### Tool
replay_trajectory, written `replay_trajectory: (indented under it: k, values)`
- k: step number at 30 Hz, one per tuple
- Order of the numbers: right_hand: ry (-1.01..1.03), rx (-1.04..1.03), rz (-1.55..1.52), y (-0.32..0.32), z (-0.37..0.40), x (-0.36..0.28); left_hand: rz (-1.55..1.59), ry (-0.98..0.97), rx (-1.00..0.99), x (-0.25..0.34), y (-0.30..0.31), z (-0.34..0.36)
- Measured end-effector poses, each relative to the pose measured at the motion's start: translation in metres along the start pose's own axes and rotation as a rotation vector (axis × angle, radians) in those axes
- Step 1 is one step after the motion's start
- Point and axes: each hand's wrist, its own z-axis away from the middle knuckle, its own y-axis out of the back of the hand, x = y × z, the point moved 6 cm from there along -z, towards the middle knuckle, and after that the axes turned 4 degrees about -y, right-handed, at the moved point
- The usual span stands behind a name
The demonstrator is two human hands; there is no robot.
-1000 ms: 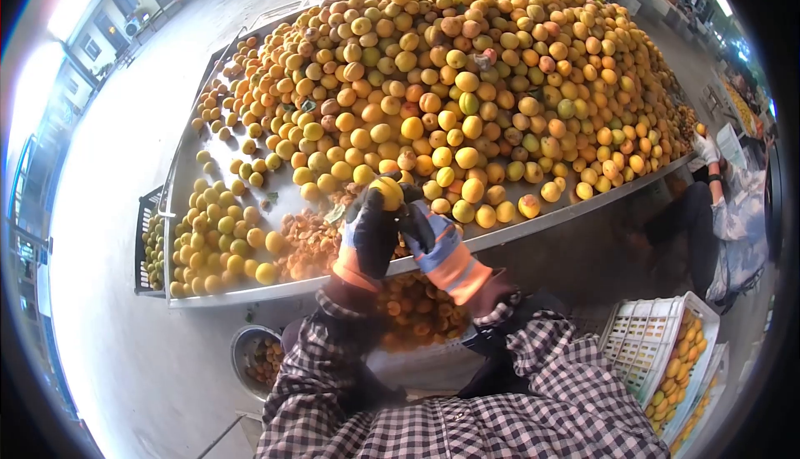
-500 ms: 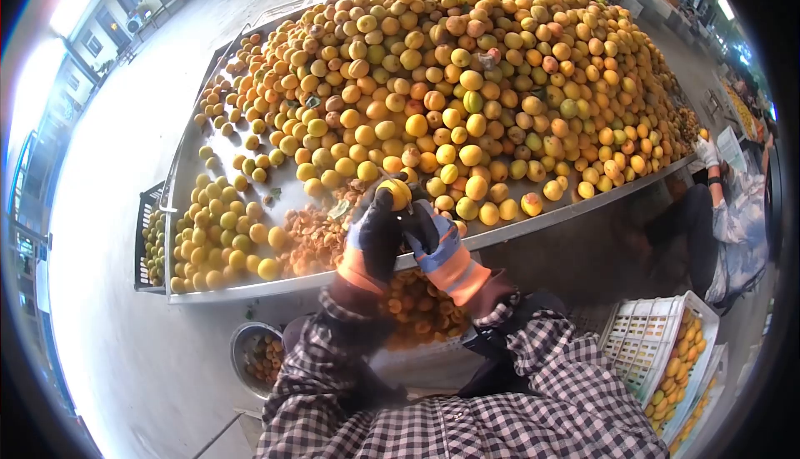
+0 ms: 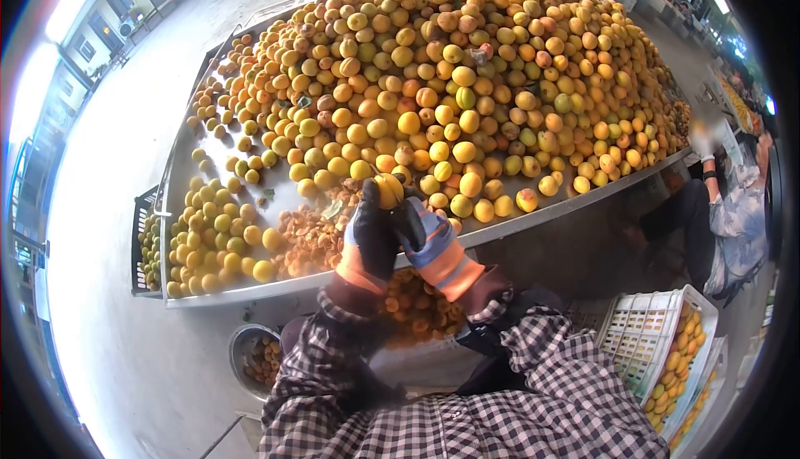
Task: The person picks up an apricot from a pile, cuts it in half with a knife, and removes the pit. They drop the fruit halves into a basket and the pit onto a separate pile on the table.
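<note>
My left hand [image 3: 372, 230], in a black-palmed glove with a blue and orange back, is closed on a yellow apricot [image 3: 389, 191]. Pressed close beside it, my right hand [image 3: 427, 235] wears a matching glove, its fingers curled against the fruit. Whatever those right fingers grip is hidden. Both hands are over the near edge of a metal table [image 3: 533, 224] heaped with apricots [image 3: 375, 84]. Just left of my hands lies a pile of opened apricot pieces [image 3: 312, 235]. Below my wrists more split apricots [image 3: 421, 309] fill a container.
Whole greenish-yellow apricots [image 3: 212, 238] lie at the table's left corner, beside a black crate [image 3: 143, 238]. A metal bowl [image 3: 242, 359] stands on the floor. White crates [image 3: 642, 334] of apricots are at right, near a seated person [image 3: 737, 225].
The apricot in my hands has shifted slightly left and turned, and its seam now faces up. My right hand has moved a little left. The other person's hand at right has moved.
</note>
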Motion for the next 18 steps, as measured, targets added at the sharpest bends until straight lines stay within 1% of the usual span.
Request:
replay_trajectory:
  k: [2,3,4,5,6,7,8,9,10,12,13,14,15,16,17,18]
  values:
    - [-0.065,0.018,0.127,-0.009,-0.001,0.011,0.069,0.035,-0.042,-0.003,-0.003,-0.001]
    - [-0.147,-0.060,0.091,-0.013,-0.001,0.021,0.070,0.037,-0.042,-0.001,-0.003,-0.001]
    - [-0.145,-0.059,0.093,-0.012,-0.002,0.022,-0.118,-0.015,-0.067,0.006,-0.007,0.000]
    - [-0.057,-0.026,0.158,-0.009,-0.003,0.021,-0.306,-0.068,-0.090,0.012,-0.009,0.000]
    - [0.032,0.005,0.223,-0.008,-0.003,0.018,-0.303,-0.070,-0.091,0.017,-0.005,-0.003]
    - [0.034,0.003,0.223,-0.009,-0.003,0.018,-0.554,-0.119,-0.107,0.023,0.002,-0.006]
    - [-0.007,-0.001,0.219,-0.011,-0.003,0.020,-0.806,-0.166,-0.120,0.025,0.008,-0.009]
    - [-0.048,-0.005,0.215,-0.013,-0.003,0.022,-0.733,-0.167,-0.114,0.020,0.016,-0.013]
    - [-0.048,-0.008,0.214,-0.014,-0.003,0.020,-0.732,-0.167,-0.111,0.018,0.010,-0.010]
    - [-0.131,0.009,0.114,-0.015,-0.002,0.019,-0.377,-0.030,0.073,0.006,0.005,-0.003]
    - [-0.128,0.010,0.114,-0.016,-0.001,0.019,-0.355,-0.051,0.169,0.003,0.012,-0.006]
    - [-0.090,-0.007,0.168,-0.018,-0.001,0.018,-0.355,-0.057,0.160,0.004,0.019,-0.007]
    - [-0.048,-0.013,0.230,-0.018,0.000,0.019,-0.280,0.007,0.107,0.001,0.027,-0.006]
    - [-0.169,-0.028,0.113,-0.029,0.005,0.043,-0.202,0.072,0.032,-0.002,0.028,-0.009]
    - [-0.283,-0.100,0.183,-0.026,0.003,0.043,-0.311,-0.004,0.059,0.002,0.031,-0.012]
    - [-0.218,-0.070,0.372,-0.009,-0.002,0.014,-0.414,-0.082,0.084,0.006,0.035,-0.013]
